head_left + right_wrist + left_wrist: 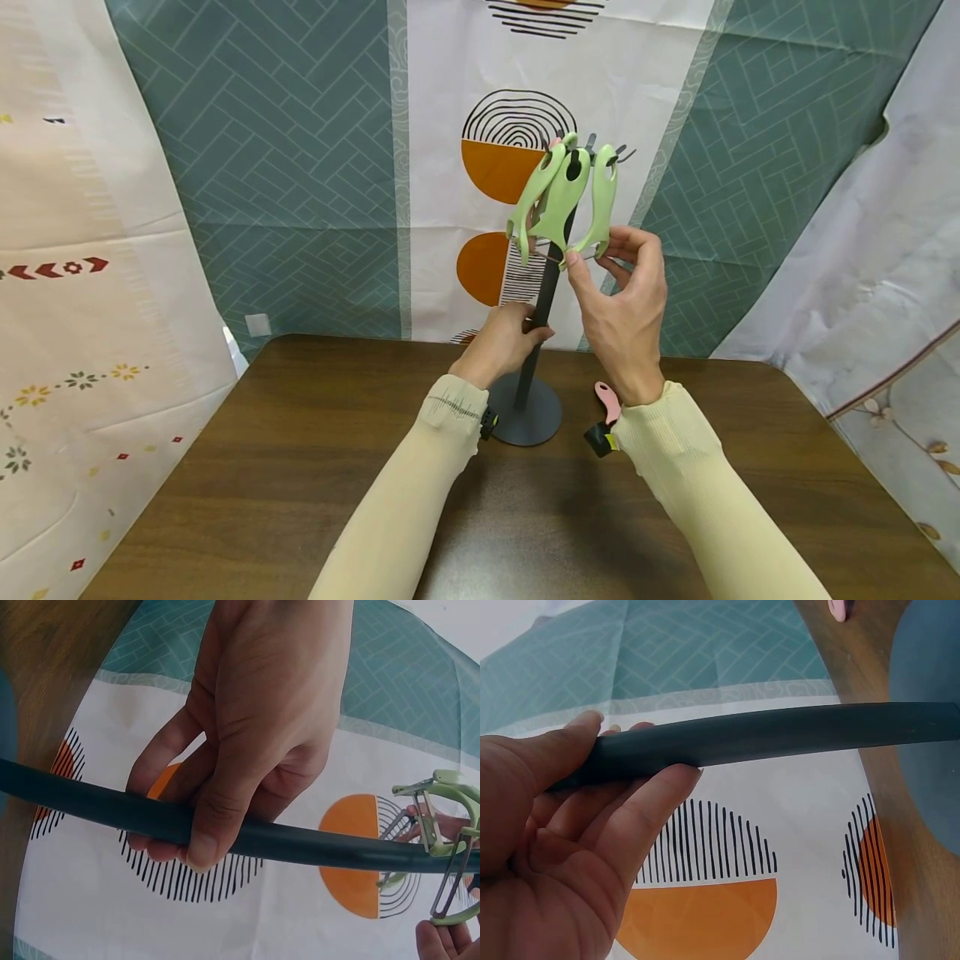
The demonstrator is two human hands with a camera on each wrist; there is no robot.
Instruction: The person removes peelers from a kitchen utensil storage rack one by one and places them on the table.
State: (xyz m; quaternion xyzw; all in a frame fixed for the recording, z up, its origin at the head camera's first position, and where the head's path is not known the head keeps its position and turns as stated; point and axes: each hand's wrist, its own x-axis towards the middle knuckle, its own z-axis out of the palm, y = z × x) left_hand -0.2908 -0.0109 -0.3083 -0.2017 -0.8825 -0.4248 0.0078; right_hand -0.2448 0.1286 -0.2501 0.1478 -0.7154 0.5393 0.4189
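Observation:
My left hand [504,337] grips the dark pole [780,735] of an upright stand at mid-height, thumb on one side and fingers round the other. Green Y-shaped peelers [562,196] hang from hooks [591,143] at the stand's top, blade ends down. My right hand [630,300] pinches the rightmost green peeler [603,196] by its blade end, thumb on the near prong and fingers at the other. In the right wrist view, its fingertips touch the lower end of a peeler frame [450,919]. Bits of pink show behind the green peelers, mostly hidden.
The stand's round base [528,417] sits on a brown wooden table [337,467]. A pink-handled item [607,400] lies right of the base, partly hidden by my right wrist. Patterned cloth [285,167] hangs behind the table, with pale curtains [892,250] at the sides.

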